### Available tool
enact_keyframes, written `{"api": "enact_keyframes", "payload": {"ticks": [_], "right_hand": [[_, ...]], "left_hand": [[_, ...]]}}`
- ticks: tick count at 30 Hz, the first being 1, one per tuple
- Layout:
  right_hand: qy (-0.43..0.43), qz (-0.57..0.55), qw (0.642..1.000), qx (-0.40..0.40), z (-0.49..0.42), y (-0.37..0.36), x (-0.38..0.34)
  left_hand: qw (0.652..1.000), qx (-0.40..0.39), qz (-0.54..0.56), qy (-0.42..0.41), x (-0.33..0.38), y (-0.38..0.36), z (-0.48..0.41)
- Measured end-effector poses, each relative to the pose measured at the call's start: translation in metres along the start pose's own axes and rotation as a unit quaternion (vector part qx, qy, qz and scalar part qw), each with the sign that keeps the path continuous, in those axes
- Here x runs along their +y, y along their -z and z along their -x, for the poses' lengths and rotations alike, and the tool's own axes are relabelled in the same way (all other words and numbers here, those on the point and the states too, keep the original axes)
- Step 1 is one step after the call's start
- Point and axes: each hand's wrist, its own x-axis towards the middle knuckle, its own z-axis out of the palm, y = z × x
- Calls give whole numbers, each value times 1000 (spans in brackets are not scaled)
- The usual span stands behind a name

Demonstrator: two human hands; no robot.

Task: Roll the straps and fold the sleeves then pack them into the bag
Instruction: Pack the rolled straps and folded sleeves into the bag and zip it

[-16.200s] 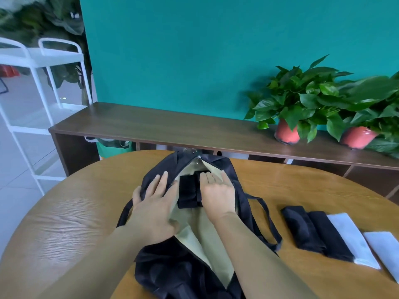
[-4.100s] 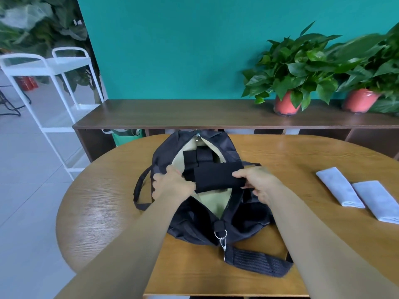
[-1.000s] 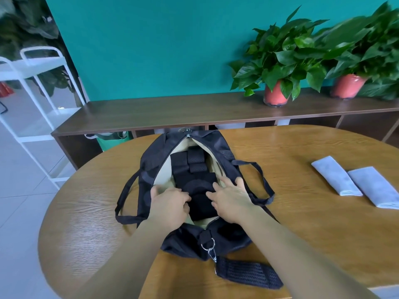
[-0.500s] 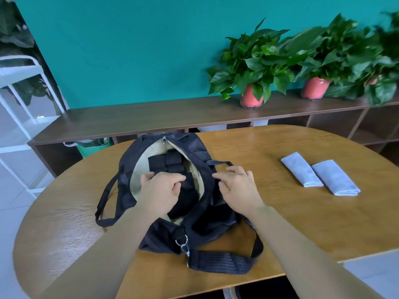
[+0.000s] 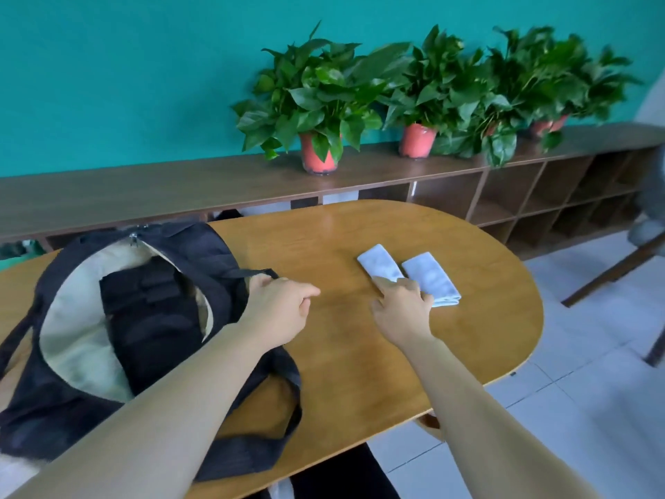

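The black bag (image 5: 216, 253) lies open on the left of the wooden table (image 5: 342, 354), showing its beige lining. Black folded sleeves and rolled straps (image 5: 151, 318) sit inside it. Two white folded sleeves lie side by side to the right, the left one (image 5: 379, 262) and the right one (image 5: 430, 275). My right hand (image 5: 401, 311) reaches over their near ends, its fingertips touching them. My left hand (image 5: 279, 311) hovers by the bag's right edge, fingers loosely curled and holding nothing.
A long dark sideboard (image 5: 180, 189) with three potted plants (image 5: 316, 102) runs behind the table under a teal wall. The table's rounded right end (image 5: 532, 318) drops to a tiled floor. A dark wooden chair leg (image 5: 611, 271) slants in at the right.
Both hands have come off the bag. My right hand has moved right to the white sleeves and my left hand has followed past the bag's edge. The view has turned right.
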Motion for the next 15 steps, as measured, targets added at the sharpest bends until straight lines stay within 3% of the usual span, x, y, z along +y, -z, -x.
{"api": "enact_keyframes", "payload": {"ticks": [2, 8, 12, 13, 15], "right_hand": [[-53, 17, 998, -30, -12, 1, 15], [-187, 1, 975, -117, -54, -2, 39], [-201, 25, 966, -163, -69, -9, 41], [-189, 43, 965, -175, -70, -12, 41], [-147, 72, 967, -193, -72, -20, 41]], "left_hand": [[998, 25, 11, -55, 5, -20, -9], [998, -15, 23, -52, 19, -38, -29], [998, -29, 5, -49, 6, -47, -31], [999, -32, 9, -18, 9, -49, -28], [998, -2, 50, -35, 10, -50, -51]]}}
